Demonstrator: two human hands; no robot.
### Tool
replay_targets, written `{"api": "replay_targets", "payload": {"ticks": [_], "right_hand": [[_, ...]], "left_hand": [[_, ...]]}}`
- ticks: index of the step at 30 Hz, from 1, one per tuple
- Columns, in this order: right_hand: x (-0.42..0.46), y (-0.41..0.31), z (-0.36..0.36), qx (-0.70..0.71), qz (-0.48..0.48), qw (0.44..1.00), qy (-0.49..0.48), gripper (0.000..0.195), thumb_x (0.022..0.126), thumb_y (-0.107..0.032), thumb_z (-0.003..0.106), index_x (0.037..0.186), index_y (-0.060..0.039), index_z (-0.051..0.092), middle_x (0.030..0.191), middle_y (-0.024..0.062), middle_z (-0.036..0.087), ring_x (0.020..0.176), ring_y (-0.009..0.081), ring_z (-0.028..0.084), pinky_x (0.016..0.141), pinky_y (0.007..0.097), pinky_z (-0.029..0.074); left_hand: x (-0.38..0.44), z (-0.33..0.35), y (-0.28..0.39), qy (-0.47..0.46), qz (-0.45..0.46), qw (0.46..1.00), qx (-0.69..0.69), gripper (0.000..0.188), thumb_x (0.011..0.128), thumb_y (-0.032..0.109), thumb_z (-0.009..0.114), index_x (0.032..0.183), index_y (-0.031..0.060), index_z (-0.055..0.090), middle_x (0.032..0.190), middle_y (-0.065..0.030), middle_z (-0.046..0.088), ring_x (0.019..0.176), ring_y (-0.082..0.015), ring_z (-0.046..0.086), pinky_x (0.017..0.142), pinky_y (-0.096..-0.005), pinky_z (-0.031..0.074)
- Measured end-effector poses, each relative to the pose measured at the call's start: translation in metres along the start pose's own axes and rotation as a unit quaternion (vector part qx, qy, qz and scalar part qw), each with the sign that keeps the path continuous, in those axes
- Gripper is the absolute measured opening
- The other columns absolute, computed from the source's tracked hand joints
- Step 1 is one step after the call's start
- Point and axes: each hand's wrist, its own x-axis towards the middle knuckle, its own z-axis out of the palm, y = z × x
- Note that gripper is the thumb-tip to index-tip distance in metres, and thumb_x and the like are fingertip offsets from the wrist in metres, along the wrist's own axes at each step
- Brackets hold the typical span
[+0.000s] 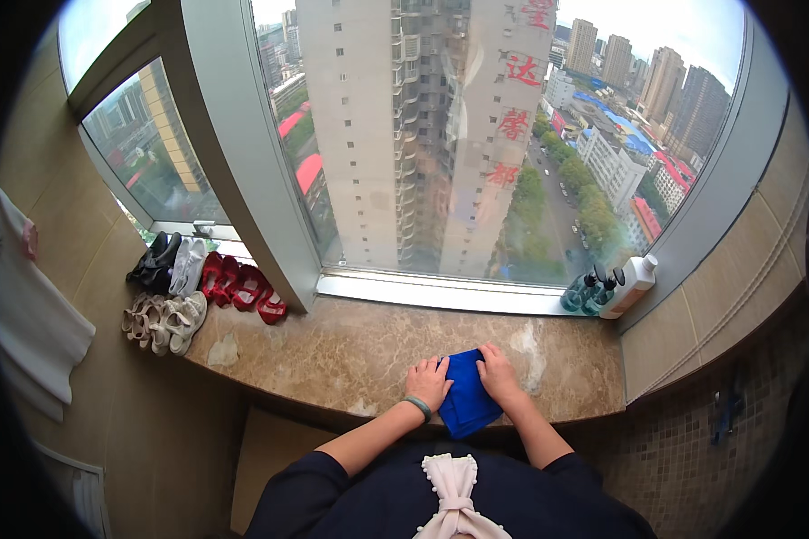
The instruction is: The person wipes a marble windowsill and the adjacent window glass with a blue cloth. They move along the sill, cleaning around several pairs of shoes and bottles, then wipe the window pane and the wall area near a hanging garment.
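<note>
A folded blue cloth [470, 394] lies on the marble window sill [350, 343], its near end hanging past the front edge. My left hand [429, 383] rests on the cloth's left side, with a green bangle [418, 407] at the wrist. On the opposite side my right hand [497, 372] touches the upper right corner. Both palms face down, and the fingers point toward the window. Whether the fingertips pinch the fabric or only press on it is hard to see.
Several pairs of shoes [195, 290] stand at the sill's left end. Two pump bottles [590, 291] and a white bottle [630, 286] occupy the right corner by the window pane [418, 135]. A beaded cord [721, 316] hangs along the right wall. White towels [34, 296] hang at left.
</note>
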Motion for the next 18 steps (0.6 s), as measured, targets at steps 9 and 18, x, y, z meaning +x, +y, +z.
{"api": "replay_targets", "payload": {"ticks": [9,18], "right_hand": [[0.006,-0.001,0.003,-0.052,0.007,0.998,-0.03,0.033,0.085,-0.017,0.068,0.117,-0.0128,0.063,0.11,0.0128,0.063,0.102,0.0346,0.063,0.087,0.0445,0.052],[0.002,-0.01,0.0,-0.042,0.025,0.999,-0.011,0.032,0.087,-0.019,0.066,0.118,-0.0128,0.063,0.111,0.014,0.063,0.101,0.036,0.063,0.087,0.0451,0.053]], "left_hand": [[0.028,-0.022,0.003,-0.116,-0.052,0.99,-0.068,0.047,0.08,0.037,0.076,0.116,0.0086,0.065,0.11,-0.0143,0.068,0.105,-0.0337,0.063,0.089,-0.0458,0.049],[0.037,-0.002,-0.026,-0.118,-0.07,0.92,-0.366,0.033,0.086,0.024,0.068,0.109,0.0004,0.066,0.102,-0.0207,0.07,0.097,-0.0339,0.067,0.086,-0.0417,0.052]]}}
